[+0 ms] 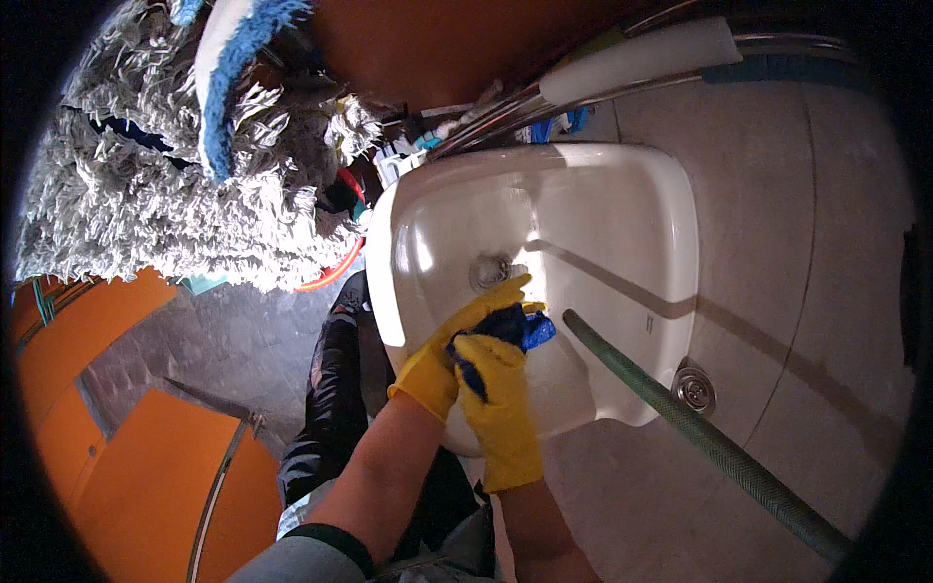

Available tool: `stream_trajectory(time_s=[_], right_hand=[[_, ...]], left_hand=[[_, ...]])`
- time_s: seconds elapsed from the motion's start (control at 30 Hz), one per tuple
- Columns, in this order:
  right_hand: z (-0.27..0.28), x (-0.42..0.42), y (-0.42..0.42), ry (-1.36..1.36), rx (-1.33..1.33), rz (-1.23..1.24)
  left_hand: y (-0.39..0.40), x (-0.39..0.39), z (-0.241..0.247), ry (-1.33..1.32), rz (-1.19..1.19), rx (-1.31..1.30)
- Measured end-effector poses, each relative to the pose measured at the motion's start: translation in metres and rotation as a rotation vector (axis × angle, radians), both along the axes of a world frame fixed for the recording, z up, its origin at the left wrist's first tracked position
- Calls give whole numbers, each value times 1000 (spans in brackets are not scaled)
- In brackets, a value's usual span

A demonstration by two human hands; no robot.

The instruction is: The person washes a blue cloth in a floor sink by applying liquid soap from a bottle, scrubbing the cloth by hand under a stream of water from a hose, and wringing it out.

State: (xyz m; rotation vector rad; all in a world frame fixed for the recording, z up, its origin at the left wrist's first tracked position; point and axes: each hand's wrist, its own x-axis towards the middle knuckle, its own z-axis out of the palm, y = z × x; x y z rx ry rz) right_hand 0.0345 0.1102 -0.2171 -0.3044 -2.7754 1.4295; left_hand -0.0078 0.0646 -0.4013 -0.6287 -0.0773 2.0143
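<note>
Both my hands wear yellow rubber gloves and meet over a white ceramic sink. A dark blue cloth is bunched between them. My right hand is closed around the cloth, with a fold showing near its thumb. My left hand holds the cloth from the other side, its fingers partly extended toward the drain; the cloth and the right hand hide its palm. A green hose reaches in from the lower right, its end above the basin just right of the cloth.
Large shaggy mop heads hang at the left, with a blue-edged one above. Metal poles cross behind the sink, one with a white sleeve. Orange panels stand lower left. A round metal fitting sits beside the sink.
</note>
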Motion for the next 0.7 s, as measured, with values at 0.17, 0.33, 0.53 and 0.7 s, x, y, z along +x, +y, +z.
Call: stream_trajectory(time_s=[0.17,0.33,0.53,0.7], right_hand=[[-51,8,3,-43,417,-103],[-121,-27,80,-457,-424,-911],[-61,2,-1,42,247,-334],[-73,-17,20,-211,313,-391]], left_hand=[[6,-1,24,164,-150,-413],[20,-6,51,359,-145,-800],[2,0,14,155,-82,-708],[12,9,14,223,-230,-769]])
